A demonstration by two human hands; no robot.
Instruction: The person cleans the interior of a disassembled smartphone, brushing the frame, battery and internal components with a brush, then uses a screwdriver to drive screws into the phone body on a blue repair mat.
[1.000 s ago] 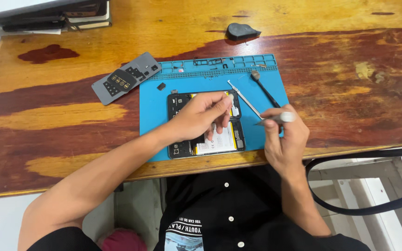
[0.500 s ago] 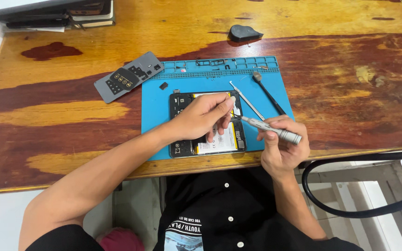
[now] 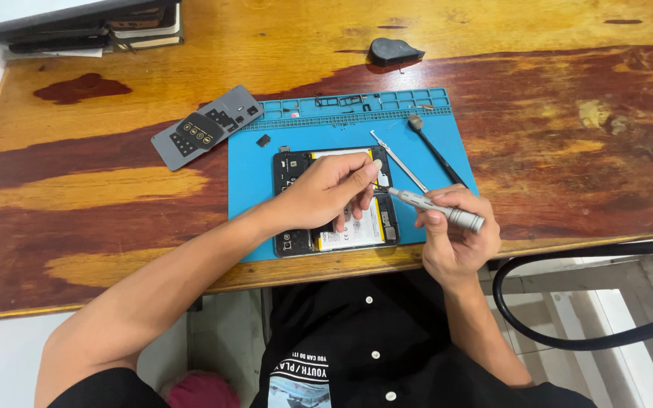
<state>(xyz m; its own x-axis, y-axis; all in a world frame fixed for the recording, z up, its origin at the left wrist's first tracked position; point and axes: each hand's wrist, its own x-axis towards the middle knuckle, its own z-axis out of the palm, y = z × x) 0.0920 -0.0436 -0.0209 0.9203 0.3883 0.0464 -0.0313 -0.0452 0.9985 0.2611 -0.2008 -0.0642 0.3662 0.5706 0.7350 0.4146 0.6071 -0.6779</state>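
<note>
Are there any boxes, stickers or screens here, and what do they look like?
White and yellow rectangular label: on the battery inside the opened black phone, partly under the left hand.
Grey rectangular case with dark sticker panel: tilted, at the blue mat's upper-left corner.

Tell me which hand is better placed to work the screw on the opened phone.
Probably the right hand: it grips the grey screwdriver, tip pointing at the opened phone. The left hand only rests on the phone.

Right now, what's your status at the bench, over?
Left hand pressing down on opened phone. Right hand grips grey screwdriver, tip at phone's edge. Tweezers and black spudger lie alongside, not obstructing.
</note>
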